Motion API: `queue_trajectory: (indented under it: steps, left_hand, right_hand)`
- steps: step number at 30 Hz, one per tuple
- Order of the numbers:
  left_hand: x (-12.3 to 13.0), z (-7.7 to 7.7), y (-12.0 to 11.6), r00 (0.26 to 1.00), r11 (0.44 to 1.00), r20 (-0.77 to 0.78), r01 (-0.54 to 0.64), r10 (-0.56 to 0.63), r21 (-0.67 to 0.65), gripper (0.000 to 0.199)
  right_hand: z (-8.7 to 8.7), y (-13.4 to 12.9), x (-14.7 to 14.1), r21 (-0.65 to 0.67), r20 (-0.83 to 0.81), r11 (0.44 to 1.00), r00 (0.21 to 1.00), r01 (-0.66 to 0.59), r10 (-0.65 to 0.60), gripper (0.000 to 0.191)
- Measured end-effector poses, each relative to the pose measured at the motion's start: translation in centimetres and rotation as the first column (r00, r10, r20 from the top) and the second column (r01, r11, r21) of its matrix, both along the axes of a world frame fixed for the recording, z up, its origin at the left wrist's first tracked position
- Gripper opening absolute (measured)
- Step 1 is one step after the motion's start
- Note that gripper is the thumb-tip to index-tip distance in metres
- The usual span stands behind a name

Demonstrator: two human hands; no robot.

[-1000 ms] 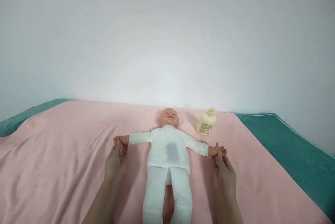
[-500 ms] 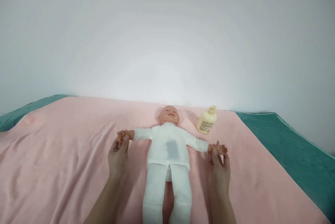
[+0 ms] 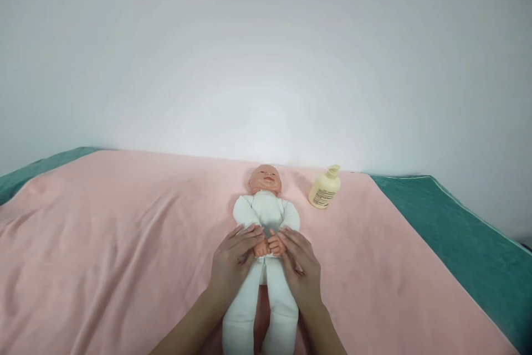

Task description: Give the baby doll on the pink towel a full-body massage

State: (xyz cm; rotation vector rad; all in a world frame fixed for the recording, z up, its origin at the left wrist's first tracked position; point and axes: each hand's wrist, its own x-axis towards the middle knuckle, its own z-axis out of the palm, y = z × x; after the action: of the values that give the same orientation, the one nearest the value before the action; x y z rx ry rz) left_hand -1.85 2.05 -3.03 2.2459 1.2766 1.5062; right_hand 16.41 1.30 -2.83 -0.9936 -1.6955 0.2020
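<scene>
A baby doll (image 3: 267,208) in a white top and trousers lies on its back, its head at the far end and its legs running toward me. Both of its arms are bent in, so its hands meet over the belly. My left hand (image 3: 235,258) is closed around the doll's forearm on the left, with the fingers over the wrist. My right hand (image 3: 301,266) grips the other forearm the same way. My fingers partly cover the doll's sleeves and the grey patch on its top.
A pale yellow pump bottle (image 3: 324,190) stands right of the doll's head. Beneath lies a wrinkled pink blanket (image 3: 103,244), with green cloth (image 3: 453,227) showing at both sides. A white wall (image 3: 266,67) rises behind.
Both my hands have moved inward from the sides, bringing the doll's outstretched arms together over its belly. The bottle has stayed in place.
</scene>
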Motion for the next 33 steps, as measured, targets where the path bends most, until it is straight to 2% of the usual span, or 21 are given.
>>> queue_trajectory:
  steps: [4,8,11,13,14,16,19,22,24,26,28,30,33]
  left_hand:
    - [0.0,0.1,0.1,0.996,0.998,-0.087,0.003,0.003,0.062,0.032]
    - [0.0,-0.2,0.0,0.998,0.999,-0.058,0.019,-0.017,0.032,0.034]
    - [-0.3,-0.3,-0.2,0.994,0.994,0.11,0.012,0.0,-0.108,0.029]
    - [-0.7,0.2,-0.3,0.942,0.96,0.309,-0.046,0.134,-0.276,0.025]
    - [-1.0,0.6,-0.4,0.885,0.928,0.406,-0.069,0.226,-0.366,0.026]
    - [-1.8,1.5,-0.4,0.725,0.871,0.568,-0.088,0.388,-0.483,0.033]
    - [-3.3,2.2,0.1,0.469,0.84,0.723,-0.082,0.507,-0.536,0.039]
    - [-5.2,1.1,1.1,0.237,0.812,0.789,0.007,0.566,-0.584,0.037]
    - [-6.4,-0.3,1.9,0.09,0.827,0.837,0.125,0.54,-0.548,0.027]
    - [-7.3,-1.5,2.7,-0.046,0.847,0.86,0.21,0.508,-0.489,0.018]
    - [-7.8,-2.3,3.2,-0.158,0.853,0.847,0.237,0.507,-0.466,0.016]
    - [-8.0,-2.5,3.5,-0.231,0.857,0.83,0.234,0.508,-0.46,0.016]
    - [-8.0,-2.4,3.5,-0.258,0.866,0.831,0.232,0.493,-0.442,0.016]
  right_hand:
    - [0.2,0.4,0.1,0.09,0.136,0.996,0.991,-0.026,0.013,0.039]
    - [0.0,0.3,0.2,0.064,0.122,0.997,0.992,-0.032,0.024,0.039]
    - [-0.2,0.0,0.5,-0.044,-0.039,0.999,0.999,0.007,-0.009,0.032]
    - [0.0,-0.1,0.8,-0.178,-0.224,0.981,0.967,0.082,-0.121,0.03]
    - [0.2,-0.1,1.1,-0.238,-0.321,0.965,0.929,0.111,-0.186,0.032]
    - [0.8,0.1,1.8,-0.317,-0.494,0.938,0.82,0.141,-0.29,0.038]
    - [1.1,0.7,3.5,-0.384,-0.642,0.909,0.662,0.161,-0.387,0.048]
    - [0.2,1.5,5.7,-0.502,-0.669,0.857,0.578,0.113,-0.468,0.059]
    - [-0.9,2.1,7.0,-0.552,-0.712,0.834,0.521,0.0,-0.471,0.063]
    - [-1.9,2.6,7.9,-0.525,-0.794,0.844,0.423,-0.112,-0.438,0.063]
    - [-2.5,3.1,8.2,-0.462,-0.862,0.868,0.321,-0.181,-0.392,0.059]
    - [-2.7,3.3,8.2,-0.434,-0.888,0.874,0.267,-0.218,-0.374,0.056]
    - [-2.5,3.4,7.9,-0.438,-0.892,0.868,0.234,-0.232,-0.388,0.055]
